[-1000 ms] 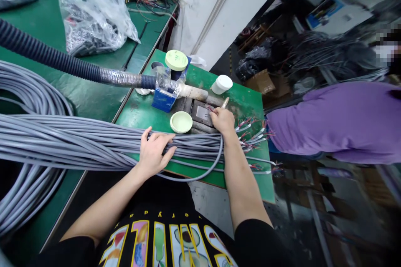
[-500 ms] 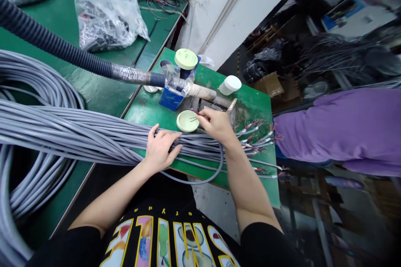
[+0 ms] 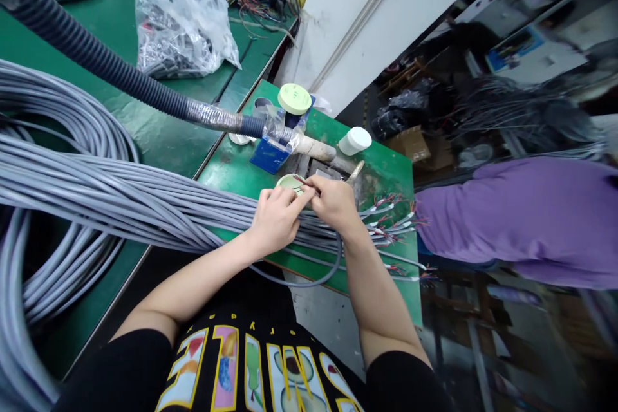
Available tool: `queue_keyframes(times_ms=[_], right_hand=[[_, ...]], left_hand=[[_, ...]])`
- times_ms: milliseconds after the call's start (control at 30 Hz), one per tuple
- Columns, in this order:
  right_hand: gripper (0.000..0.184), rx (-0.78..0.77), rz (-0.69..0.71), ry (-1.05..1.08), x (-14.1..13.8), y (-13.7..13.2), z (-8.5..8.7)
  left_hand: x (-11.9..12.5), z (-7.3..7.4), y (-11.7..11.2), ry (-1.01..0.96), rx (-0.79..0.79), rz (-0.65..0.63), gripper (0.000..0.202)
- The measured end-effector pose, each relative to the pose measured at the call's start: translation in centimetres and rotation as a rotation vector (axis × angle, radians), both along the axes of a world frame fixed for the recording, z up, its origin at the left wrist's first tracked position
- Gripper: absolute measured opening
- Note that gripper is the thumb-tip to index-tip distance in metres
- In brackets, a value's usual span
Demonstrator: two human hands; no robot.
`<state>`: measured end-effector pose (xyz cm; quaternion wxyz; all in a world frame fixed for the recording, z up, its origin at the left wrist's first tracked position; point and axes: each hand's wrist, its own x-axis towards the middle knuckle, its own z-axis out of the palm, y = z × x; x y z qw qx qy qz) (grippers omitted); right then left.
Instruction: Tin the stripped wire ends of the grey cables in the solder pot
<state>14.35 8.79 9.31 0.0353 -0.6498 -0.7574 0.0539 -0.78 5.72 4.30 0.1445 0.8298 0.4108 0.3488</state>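
My right hand (image 3: 334,203) is closed on the stripped end of a grey cable (image 3: 333,270), which loops down below the wrist. Thin dark and red wires (image 3: 298,189) stick out from its fingers over a pale yellow-green dish (image 3: 286,181). My left hand (image 3: 276,219) lies over the cable bundle (image 3: 193,206), its fingers drawn together and reaching the wires beside the right fingertips. Part of the dish is hidden behind my hands. To the right, several other cable ends (image 3: 386,222) show bare coloured wires and white wrapping.
A ribbed black hose (image 3: 111,71) with a pale nozzle (image 3: 316,148) rests over a blue box (image 3: 268,154). Behind stand a yellow-green lidded tub (image 3: 294,98) and a white tub (image 3: 355,141). Coiled cable (image 3: 72,109) covers the left. A person in a purple top (image 3: 521,219) is at right.
My left hand has moved right from the cable bundle to the wires at my right fingertips, and its spread fingers have come together. The right hand keeps its hold over the dish.
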Motion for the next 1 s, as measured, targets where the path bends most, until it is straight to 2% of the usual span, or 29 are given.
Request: queue_keyframes(times_ms=[67,167,233,333,433,567,667,800,900,1000], right_hand=[[0.027,-0.001,0.004,-0.018,0.0,-0.3,0.0],[0.03,0.004,-0.002,0.005,0.0,-0.5,0.0],[0.03,0.011,-0.018,-0.003,0.0,-0.4,-0.1],[0.027,0.002,-0.051,-0.077,0.1,0.2,-0.4],[0.027,-0.019,-0.067,-0.141,-0.1,1.0,-1.0],[0.03,-0.055,-0.055,-0.205,-0.6,1.7,-1.6],[0.032,-0.087,-0.05,-0.247,-1.1,1.9,-1.8],[0.032,-0.106,-0.044,-0.272,-1.3,2.0,-1.9],[0.031,-0.083,-0.055,-0.242,-0.7,1.9,-1.5],[0.029,0.0,-0.129,-0.154,1.3,1.8,-0.9]], left_hand=[[0.1,0.1,0.1,-0.003,-0.023,0.026,0.057],[-0.1,0.1,-0.2,0.006,0.009,-0.031,0.057],[-0.4,0.1,-0.6,-0.012,0.037,-0.063,0.05],[-1.5,-0.2,-1.3,-0.134,0.061,-0.014,0.035],[-2.9,-0.9,-1.6,-0.23,0.051,0.079,0.027],[-4.4,-2.3,-1.5,-0.225,0.007,0.172,0.022],[-4.7,-3.1,-1.3,-0.202,0.001,0.165,0.021],[-4.5,-3.6,-1.2,-0.194,0.039,0.15,0.02],[-4.5,-3.6,-1.1,-0.187,0.073,0.154,0.018],[-4.5,-3.5,-1.1,-0.187,0.093,0.151,0.017]])
